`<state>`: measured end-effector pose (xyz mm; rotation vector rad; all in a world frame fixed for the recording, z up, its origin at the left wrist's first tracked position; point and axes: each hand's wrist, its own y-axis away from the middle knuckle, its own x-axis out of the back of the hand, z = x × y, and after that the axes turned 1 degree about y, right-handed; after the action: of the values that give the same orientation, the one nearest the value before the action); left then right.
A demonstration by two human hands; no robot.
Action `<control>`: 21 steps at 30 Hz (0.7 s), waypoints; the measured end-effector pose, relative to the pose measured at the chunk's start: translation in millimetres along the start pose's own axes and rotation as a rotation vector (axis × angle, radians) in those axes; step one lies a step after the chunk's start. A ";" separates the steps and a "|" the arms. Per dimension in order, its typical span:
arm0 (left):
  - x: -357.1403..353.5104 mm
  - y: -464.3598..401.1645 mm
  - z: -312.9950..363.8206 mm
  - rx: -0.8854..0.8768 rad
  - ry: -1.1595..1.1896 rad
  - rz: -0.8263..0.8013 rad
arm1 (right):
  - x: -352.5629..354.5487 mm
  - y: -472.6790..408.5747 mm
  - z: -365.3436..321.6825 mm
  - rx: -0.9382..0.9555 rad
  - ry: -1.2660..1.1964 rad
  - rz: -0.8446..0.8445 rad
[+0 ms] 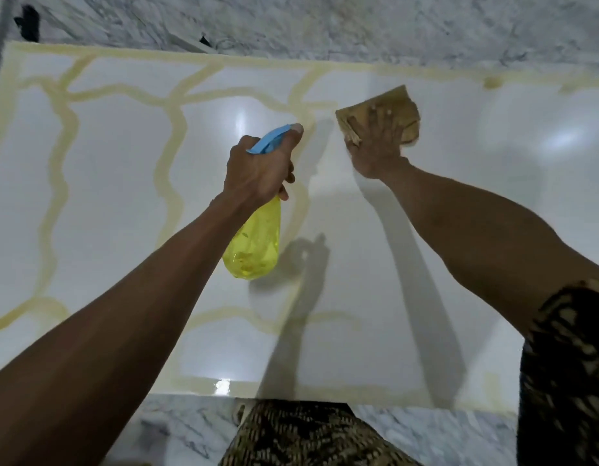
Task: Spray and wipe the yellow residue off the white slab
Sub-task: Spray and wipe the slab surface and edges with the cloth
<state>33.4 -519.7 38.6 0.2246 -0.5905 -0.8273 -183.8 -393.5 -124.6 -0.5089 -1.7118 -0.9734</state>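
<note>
Yellow residue lines cover the white slab, mostly left. Left hand grips the spray bottle, nozzle aimed at a line. Right hand, fingers flat, presses the brown cloth down for wiping.

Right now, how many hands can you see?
2. The left hand grips the spray bottle mid-slab; the right hand presses the brown cloth farther back.
</note>
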 end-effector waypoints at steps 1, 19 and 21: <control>1.3 5.7 -3.2 0.003 -0.011 -0.008 | -3.9 10.4 3.8 0.020 0.008 -0.010; 31.3 178.3 -93.1 0.039 -0.110 -0.110 | -123.2 365.2 -68.6 -0.080 -0.059 -0.139; 40.0 197.2 -102.4 0.029 -0.097 -0.125 | -125.2 398.1 -89.8 -0.121 -0.114 -0.203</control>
<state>236.7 -422.3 51.7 0.2504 -0.6848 -0.9550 204.5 -220.3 -87.3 -0.4834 -1.8401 -1.2190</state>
